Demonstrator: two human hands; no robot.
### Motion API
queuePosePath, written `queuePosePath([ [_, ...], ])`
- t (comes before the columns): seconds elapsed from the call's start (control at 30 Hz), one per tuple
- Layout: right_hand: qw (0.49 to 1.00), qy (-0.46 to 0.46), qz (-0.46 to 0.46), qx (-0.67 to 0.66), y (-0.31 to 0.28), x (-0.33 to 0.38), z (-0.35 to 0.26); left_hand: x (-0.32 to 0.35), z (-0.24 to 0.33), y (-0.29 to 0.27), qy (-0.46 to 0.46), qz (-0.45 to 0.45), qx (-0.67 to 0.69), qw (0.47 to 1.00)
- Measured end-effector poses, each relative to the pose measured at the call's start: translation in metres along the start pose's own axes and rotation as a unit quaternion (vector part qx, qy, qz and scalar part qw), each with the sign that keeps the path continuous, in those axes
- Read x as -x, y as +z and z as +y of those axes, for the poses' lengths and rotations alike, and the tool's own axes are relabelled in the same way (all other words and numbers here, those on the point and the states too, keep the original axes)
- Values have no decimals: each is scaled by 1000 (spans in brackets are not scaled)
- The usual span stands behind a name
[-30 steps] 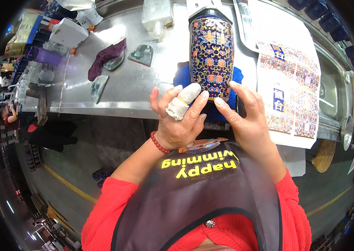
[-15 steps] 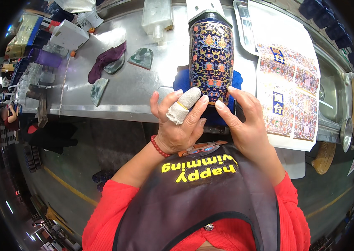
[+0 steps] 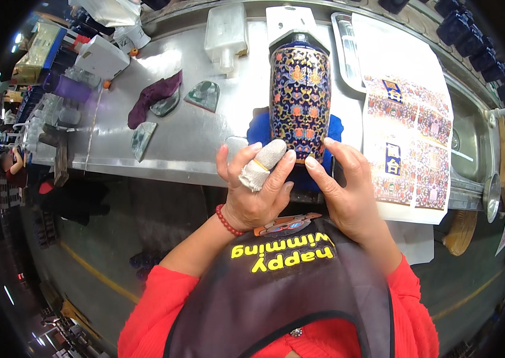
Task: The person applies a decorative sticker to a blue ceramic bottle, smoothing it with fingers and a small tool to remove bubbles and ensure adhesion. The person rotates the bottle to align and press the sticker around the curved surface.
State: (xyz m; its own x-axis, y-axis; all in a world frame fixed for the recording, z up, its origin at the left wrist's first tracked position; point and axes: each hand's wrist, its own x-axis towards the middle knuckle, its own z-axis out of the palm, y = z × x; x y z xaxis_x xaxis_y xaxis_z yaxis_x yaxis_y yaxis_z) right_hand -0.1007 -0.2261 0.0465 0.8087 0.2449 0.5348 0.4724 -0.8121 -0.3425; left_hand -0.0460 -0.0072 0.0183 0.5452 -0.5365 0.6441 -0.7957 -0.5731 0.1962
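A dark blue bottle (image 3: 300, 98) with a dense, colourful floral pattern lies with its base toward me. Its far end rests in a white stand (image 3: 290, 19), and a bright blue cloth (image 3: 258, 132) is under its near part. My left hand (image 3: 259, 186) touches the near left edge of the base with its fingertips; one finger wears a grey cloth finger cover (image 3: 262, 165) with a yellow band. On the near right edge, my right hand (image 3: 346, 185) presses its thumb and forefinger. Between them, both hands steady the bottle's near end.
Printed pattern sheets (image 3: 410, 149) lie at the right, beside a metal tray (image 3: 348, 51) and a sink (image 3: 470, 143). Left on the steel table (image 3: 187, 140) are green curved scrapers (image 3: 203, 95), a purple cloth (image 3: 152, 101) and a clear plastic bottle (image 3: 227, 36).
The whole view has shifted slightly, so the table sits a little lower in the picture. Both hands keep their places at the bottle's near end, with hardly any finger movement.
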Motion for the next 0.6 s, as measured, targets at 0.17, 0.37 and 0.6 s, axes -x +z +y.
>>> queuePosePath([
  [0.17, 1000, 10, -13, -1, -2, 1, 1, -3, 0, -3, -7, -5, 9, 1000],
  [0.37, 1000, 17, -13, -7, -4, 0, 0, -8, -1, -7, -31, -6, 16, 999],
  [0.6, 1000, 17, 5, -12, -5, -1, 0, -17, -2, -8, -49, -22, 11, 998],
])
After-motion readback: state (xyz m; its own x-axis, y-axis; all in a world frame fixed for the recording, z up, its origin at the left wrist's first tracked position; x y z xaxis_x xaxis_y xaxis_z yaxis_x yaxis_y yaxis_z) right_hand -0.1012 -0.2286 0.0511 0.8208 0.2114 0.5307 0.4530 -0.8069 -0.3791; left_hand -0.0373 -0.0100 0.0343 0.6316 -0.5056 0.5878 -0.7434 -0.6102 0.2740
